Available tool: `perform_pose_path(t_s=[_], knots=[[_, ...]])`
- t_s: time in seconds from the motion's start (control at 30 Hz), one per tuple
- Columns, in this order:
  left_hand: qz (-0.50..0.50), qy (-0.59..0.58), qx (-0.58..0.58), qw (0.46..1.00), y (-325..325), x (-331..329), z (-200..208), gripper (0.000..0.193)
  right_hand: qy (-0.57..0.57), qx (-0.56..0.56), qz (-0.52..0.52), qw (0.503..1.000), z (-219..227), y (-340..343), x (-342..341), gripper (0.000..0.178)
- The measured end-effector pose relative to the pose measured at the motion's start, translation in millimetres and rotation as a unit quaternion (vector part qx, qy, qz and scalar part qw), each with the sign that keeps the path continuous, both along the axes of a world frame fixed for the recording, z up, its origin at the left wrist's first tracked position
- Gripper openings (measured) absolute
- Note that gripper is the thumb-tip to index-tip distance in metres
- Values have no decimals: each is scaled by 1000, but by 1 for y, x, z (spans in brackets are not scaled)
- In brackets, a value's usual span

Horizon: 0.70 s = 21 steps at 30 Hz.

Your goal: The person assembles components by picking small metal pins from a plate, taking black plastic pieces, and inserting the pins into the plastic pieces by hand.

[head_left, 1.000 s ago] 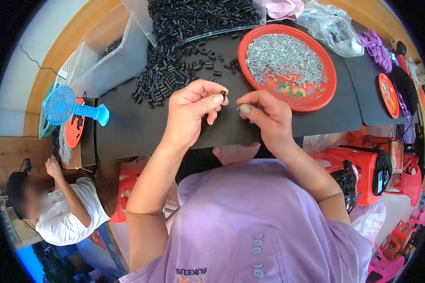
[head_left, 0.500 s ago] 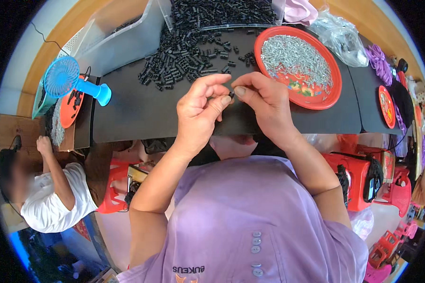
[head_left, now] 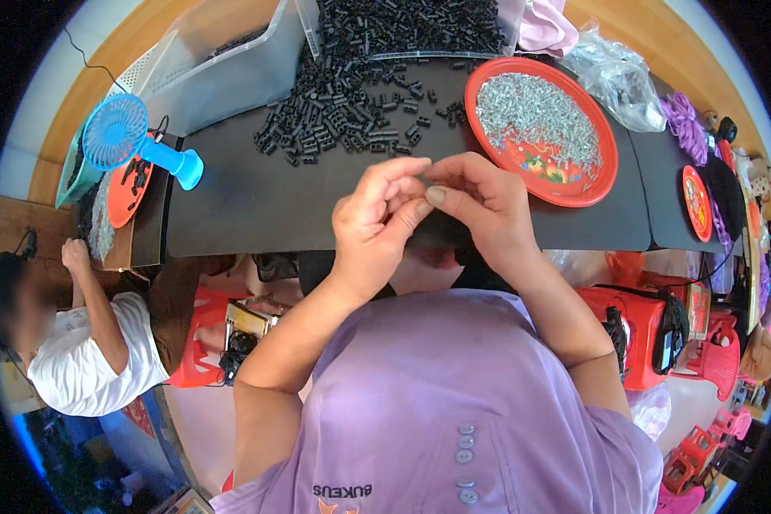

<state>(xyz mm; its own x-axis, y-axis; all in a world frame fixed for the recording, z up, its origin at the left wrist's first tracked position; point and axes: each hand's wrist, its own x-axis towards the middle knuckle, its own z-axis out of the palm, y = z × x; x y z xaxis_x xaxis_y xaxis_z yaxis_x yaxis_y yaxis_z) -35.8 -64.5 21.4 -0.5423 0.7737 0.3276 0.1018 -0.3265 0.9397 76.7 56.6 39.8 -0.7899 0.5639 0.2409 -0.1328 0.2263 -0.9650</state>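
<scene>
Above the table's near edge, my left hand (head_left: 371, 224) and my right hand (head_left: 487, 206) meet at the fingertips, thumb and fingers of each pressed together in a pinch. The left one holds a small black plastic piece, seen in the earlier frame but now almost wholly covered by the fingers. What the right fingertips grip is too small and covered to make out. Beyond my hands lies a heap of short black plastic pieces (head_left: 330, 116). To the right, small silvery metal pieces (head_left: 535, 111) fill much of a round red tray (head_left: 577, 196) with a printed bottom.
A clear plastic bin (head_left: 231, 90) stands back left, with a blue fan (head_left: 164, 160) before it. Clear plastic bags (head_left: 621, 81) lie at the far right, near purple cord (head_left: 685, 120). At left, a person in white (head_left: 98, 355) sits beside another red plate (head_left: 127, 201).
My hands have come closer together and slightly nearer my body. The black piece between the fingertips has gone from sight. The whole view has shifted a little.
</scene>
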Motion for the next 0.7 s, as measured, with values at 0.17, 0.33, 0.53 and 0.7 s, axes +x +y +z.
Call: perform_pose_path(t_s=[0.17, 0.33, 0.53, 0.7], knots=[[13, 38, -5, 999, 2, 4, -5, 37, -36, -3, 15, 999, 2, 0, 0, 11], [45, 74, -43, 995, 6, -3, -6, 27, -45, 72, -32, 996, 12, 0, -4, 16], [29, 151, -35, 987, 11, -14, 3, 12, -23, 69, -46, 996, 5, 0, -9, 19], [56, 183, -18, 981, 20, -13, 2, 14, -3, 39, -52, 998, 0, 6, -13, 18]])
